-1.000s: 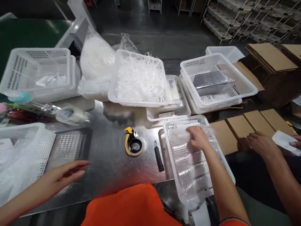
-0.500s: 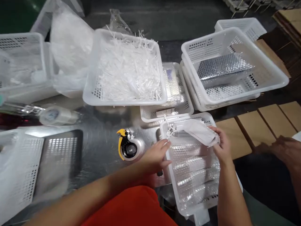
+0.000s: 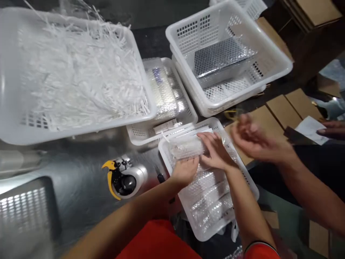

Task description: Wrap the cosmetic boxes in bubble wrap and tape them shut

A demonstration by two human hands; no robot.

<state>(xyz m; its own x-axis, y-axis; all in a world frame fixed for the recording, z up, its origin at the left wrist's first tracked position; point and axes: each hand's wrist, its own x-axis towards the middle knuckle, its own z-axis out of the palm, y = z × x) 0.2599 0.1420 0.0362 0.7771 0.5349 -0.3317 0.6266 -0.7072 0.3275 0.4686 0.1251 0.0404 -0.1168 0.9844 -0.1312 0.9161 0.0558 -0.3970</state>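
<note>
A bubble-wrapped packet (image 3: 185, 146) lies at the upper end of a white perforated basket (image 3: 253, 189). My left hand (image 3: 185, 171) is closed on its lower edge, fingertips curled against the wrap. From the right, my right hand (image 3: 215, 149) grips the same packet, fingers over its top and thumb below. Behind it lie flat white pieces (image 3: 194, 131) and a bit of white cord. Several more bubble-wrapped packets (image 3: 212, 201) fill the lower part of the basket in rows.
A yellow-and-black tape dispenser (image 3: 120, 180) rests on the metal table. Behind stand a basket of shredded white paper (image 3: 81, 79), a basket of wrapped goods (image 3: 164, 93) and stacked baskets (image 3: 229, 61). At right, a co-worker's blurred hand (image 3: 256, 140) is close; another hand holds white paper (image 3: 311, 129).
My view has turned right. My left hand has come off the basket's rim onto the packet, and my right hand has moved down and inward. A co-worker's hand has come closer.
</note>
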